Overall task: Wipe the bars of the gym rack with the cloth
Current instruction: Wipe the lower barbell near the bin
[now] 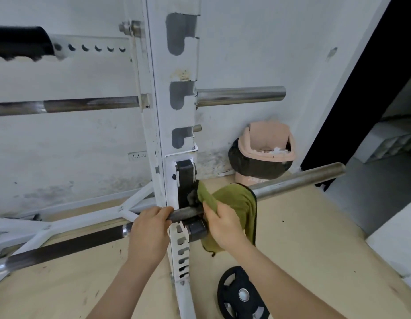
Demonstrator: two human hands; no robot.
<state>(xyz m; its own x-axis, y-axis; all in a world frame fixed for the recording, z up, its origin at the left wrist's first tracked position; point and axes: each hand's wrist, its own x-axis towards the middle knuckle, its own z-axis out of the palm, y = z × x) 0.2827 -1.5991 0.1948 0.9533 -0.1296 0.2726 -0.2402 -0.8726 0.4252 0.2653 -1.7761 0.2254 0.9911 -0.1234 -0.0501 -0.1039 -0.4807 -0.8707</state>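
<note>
A long steel barbell (299, 180) lies across a black hook on the white rack upright (163, 116). My left hand (149, 229) grips the bar just left of the upright. My right hand (225, 224) holds an olive-green cloth (236, 199) that is draped over the bar right beside the hook, its lower part hanging down behind my wrist. A second bar (68, 105) rests higher up on the rack, its chrome sleeve (241, 95) sticking out to the right.
A black weight plate (241, 293) lies on the wooden floor near the upright's foot. A pink bin (264, 153) with a black liner stands by the wall. The rack's white base struts (84, 221) spread to the left. A dark doorway opens at right.
</note>
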